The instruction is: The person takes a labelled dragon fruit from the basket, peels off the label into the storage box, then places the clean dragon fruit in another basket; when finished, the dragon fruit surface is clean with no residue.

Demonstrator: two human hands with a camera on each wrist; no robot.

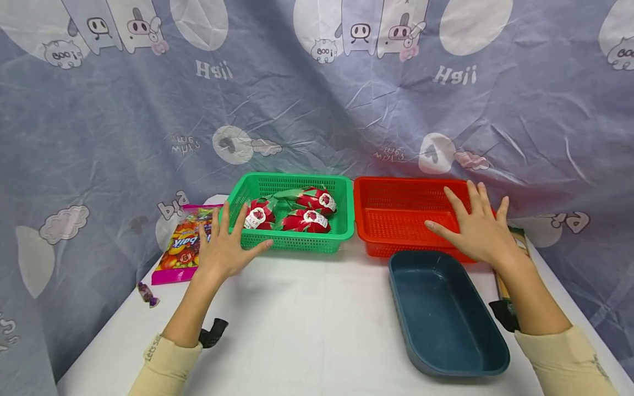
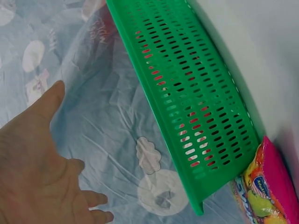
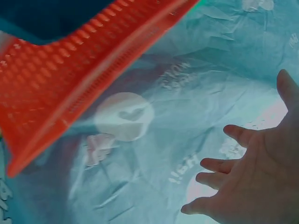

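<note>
My left hand (image 1: pixel 221 250) is spread with straight fingers in front of the green basket (image 1: pixel 297 242), holding nothing. Inside that basket lie three dragon fruits (image 1: pixel 304 221) with white labels. On the other side, my right hand (image 1: pixel 477 228) is spread too, held over the right end of the red basket (image 1: pixel 391 225), with nothing in its grasp. In the left wrist view the palm and fingers (image 2: pixel 46 172) stand apart from the green basket's side (image 2: pixel 187 93). The right wrist view has the fingers (image 3: pixel 219 179) well away from the red basket (image 3: pixel 88 70).
A dark blue plastic tub (image 1: pixel 446 313) stands in front of the red basket. At the left are a colourful candy bag (image 1: pixel 180 247) and a small wrapped candy (image 1: pixel 147 293). Partly behind the right forearm lies a green and yellow package (image 1: pixel 518 236). A patterned cloth (image 1: pixel 307 110) hangs behind.
</note>
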